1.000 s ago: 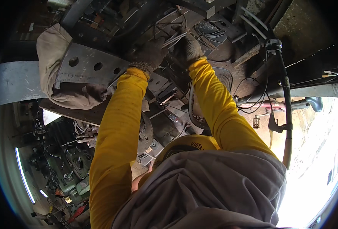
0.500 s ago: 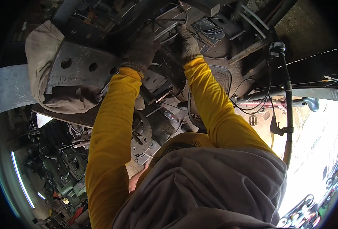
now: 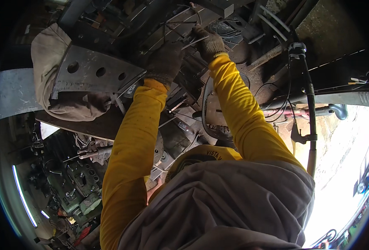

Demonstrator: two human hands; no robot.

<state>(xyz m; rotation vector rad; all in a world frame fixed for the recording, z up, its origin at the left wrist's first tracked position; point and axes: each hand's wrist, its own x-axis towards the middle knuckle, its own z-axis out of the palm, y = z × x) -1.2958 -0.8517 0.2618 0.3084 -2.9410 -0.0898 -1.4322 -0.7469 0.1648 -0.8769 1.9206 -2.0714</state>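
My left hand (image 3: 165, 62), in a dark work glove, is in deep shadow beside a perforated metal plate. A thin pale metal rod (image 3: 195, 42) sticks out from its fingers toward my right hand, and the fingers look closed round it. My right hand (image 3: 210, 43), in a knitted glove, is to the right, with its fingers curled at the rod's far side. A thin curved bar (image 3: 199, 17) rises just beyond its fingertips. What the right fingers hold, if anything, is hidden.
A grey metal plate with round holes (image 3: 90, 71) lies left of my hands, with a beige cloth (image 3: 45, 62) draped at its end. Coiled cable (image 3: 226, 30) is beyond the right hand. A bicycle handlebar with brake lever (image 3: 311, 108) stands at right; a mesh-backed chair (image 3: 207, 108) is below.
Both hands have shifted to the right and slightly nearer me. The pale rod has moved right with the left hand, uncovering more of the perforated plate.
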